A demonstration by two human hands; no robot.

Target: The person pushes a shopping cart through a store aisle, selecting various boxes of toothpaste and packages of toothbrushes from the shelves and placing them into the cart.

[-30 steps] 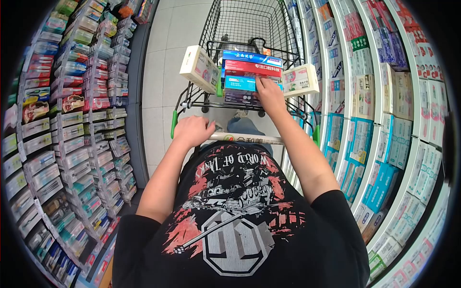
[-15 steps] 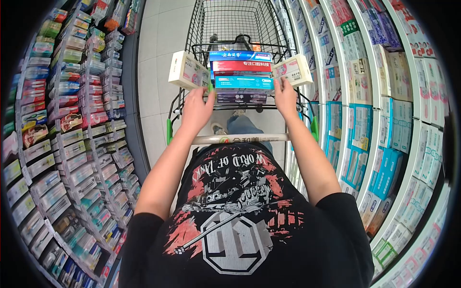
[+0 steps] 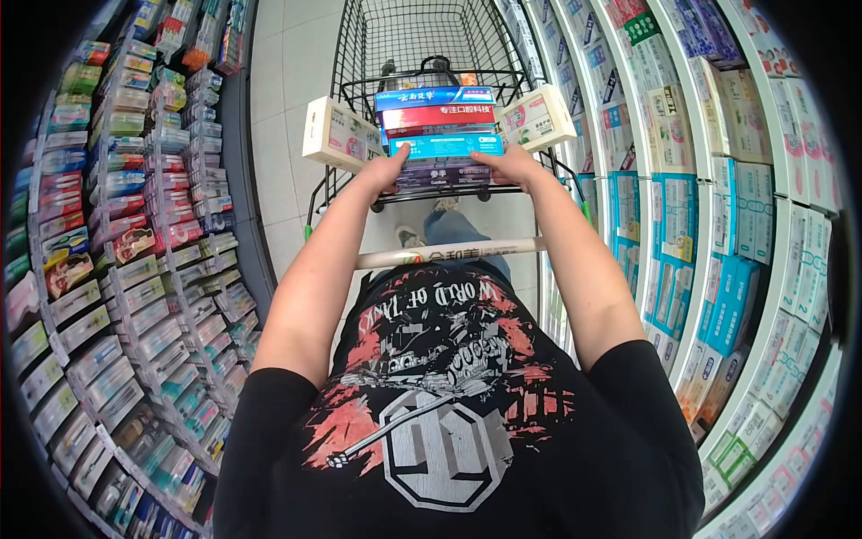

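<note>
In the head view, a row of toothpaste boxes sits in the near end of the shopping cart (image 3: 427,40): a blue box (image 3: 435,99), a red box (image 3: 438,118), a teal box (image 3: 453,145) and a dark purple box (image 3: 444,175). My left hand (image 3: 388,171) grips the near boxes at their left end, its thumb on the teal box. At the right end my right hand (image 3: 510,165) does the same; its other fingers are partly hidden. Two cream boxes flank the row, one cream box (image 3: 339,135) leaning at the left, another cream box (image 3: 537,119) at the right.
The cart's handle (image 3: 449,253) crosses in front of my body. Toothbrush packs hang on a rack (image 3: 135,269) along the left. Shelves of boxed toothpaste (image 3: 673,234) line the right side. Pale floor tiles (image 3: 292,117) show beside the cart.
Both hands have moved inward from the sides of the boxes and closed on the near ones, thumbs now on the teal box. The cart appears slightly further left in view.
</note>
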